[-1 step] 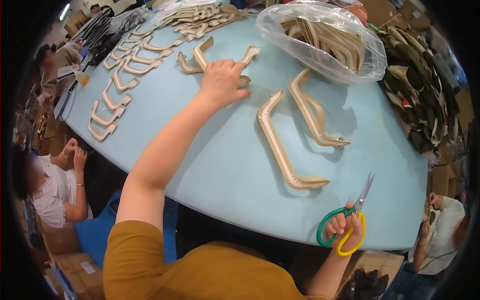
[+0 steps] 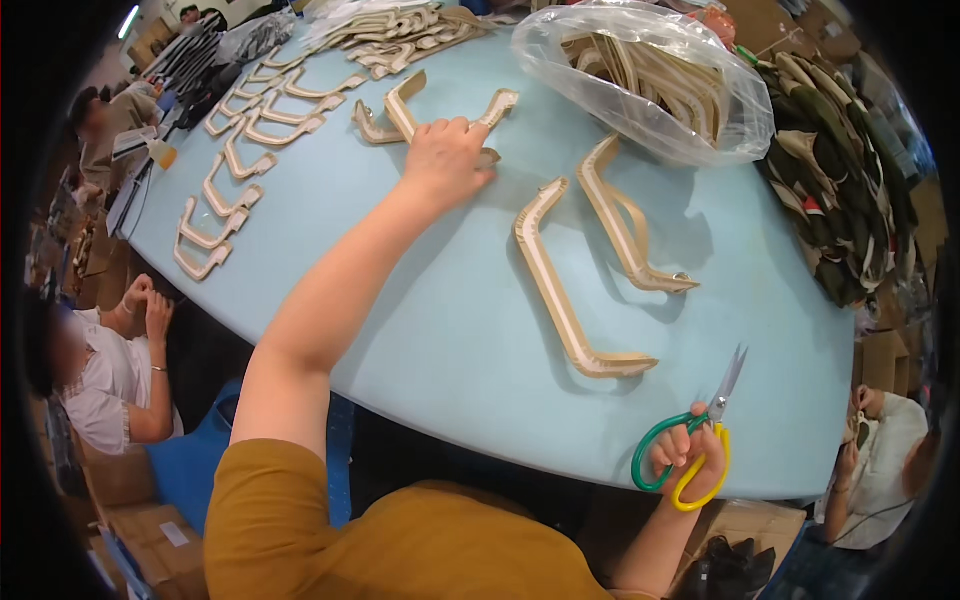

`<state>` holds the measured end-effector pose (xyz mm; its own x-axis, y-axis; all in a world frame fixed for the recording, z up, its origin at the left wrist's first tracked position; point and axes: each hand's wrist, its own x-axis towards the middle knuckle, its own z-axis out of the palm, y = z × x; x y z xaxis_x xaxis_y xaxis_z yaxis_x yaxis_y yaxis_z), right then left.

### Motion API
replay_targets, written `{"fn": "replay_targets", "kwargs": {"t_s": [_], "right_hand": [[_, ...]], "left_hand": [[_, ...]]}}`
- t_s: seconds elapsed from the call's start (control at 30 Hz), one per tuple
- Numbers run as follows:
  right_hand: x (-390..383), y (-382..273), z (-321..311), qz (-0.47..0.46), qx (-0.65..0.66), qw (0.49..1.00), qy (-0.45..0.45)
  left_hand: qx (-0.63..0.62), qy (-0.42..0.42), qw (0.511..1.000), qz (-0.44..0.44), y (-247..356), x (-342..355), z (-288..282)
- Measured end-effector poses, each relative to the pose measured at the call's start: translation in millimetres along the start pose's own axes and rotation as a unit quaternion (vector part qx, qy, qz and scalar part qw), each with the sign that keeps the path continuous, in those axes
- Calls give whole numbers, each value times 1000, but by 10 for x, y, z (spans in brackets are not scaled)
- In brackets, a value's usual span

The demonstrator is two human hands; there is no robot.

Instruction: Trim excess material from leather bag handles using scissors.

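My left hand (image 2: pixel 445 160) reaches far across the table, fingers curled down over a bent beige strip (image 2: pixel 402 108) with a pale band along it. The strip's ends stick out on both sides of the hand; its middle is hidden beneath. A second such strip (image 2: pixel 372 128) lies partly under the first. Near the front edge, my right hand (image 2: pixel 700 462) is closed around scissors (image 2: pixel 727 388) with one green and one yellow handle loop, blades pointing up and away. Between the hands lie a bent strip (image 2: pixel 553 285) and, just beyond it, another strip piece (image 2: pixel 612 215).
Rows of bent strips (image 2: pixel 232 212) cover the left of the pale blue table (image 2: pixel 430 330), with a pile of strips (image 2: pixel 410 38) at the back. A clear plastic bag (image 2: pixel 745 120) holds more strips. Camouflage-patterned cloth (image 2: pixel 830 190) is heaped at right. Other people sit on both sides.
My left thumb has drawn in slightly toward the strip. My right hand and the scissors look the same.
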<state>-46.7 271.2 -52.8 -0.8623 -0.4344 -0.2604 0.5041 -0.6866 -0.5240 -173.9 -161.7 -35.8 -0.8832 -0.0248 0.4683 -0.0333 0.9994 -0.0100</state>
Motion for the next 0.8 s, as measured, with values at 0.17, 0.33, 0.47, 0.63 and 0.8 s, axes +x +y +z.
{"fn": "replay_targets", "kwargs": {"t_s": [0.17,0.33,0.47,0.63,0.8], "right_hand": [[-36,36,23,-8,-18,1000,-7],[-61,32,51,-30,-41,999,17],[-73,42,4,-47,-37,998,-6],[-105,64,-22,-66,-53,996,-30],[-315,325,384,-78,-281,955,-59]], "left_hand": [[-147,-60,985,-73,-111,-21,-323],[-289,-11,943,-164,-218,-387,-1182],[-384,55,907,-162,-257,-908,-1878],[-558,76,782,-267,33,-1673,-2567],[-695,93,637,-321,425,-2429,-2631]]}}
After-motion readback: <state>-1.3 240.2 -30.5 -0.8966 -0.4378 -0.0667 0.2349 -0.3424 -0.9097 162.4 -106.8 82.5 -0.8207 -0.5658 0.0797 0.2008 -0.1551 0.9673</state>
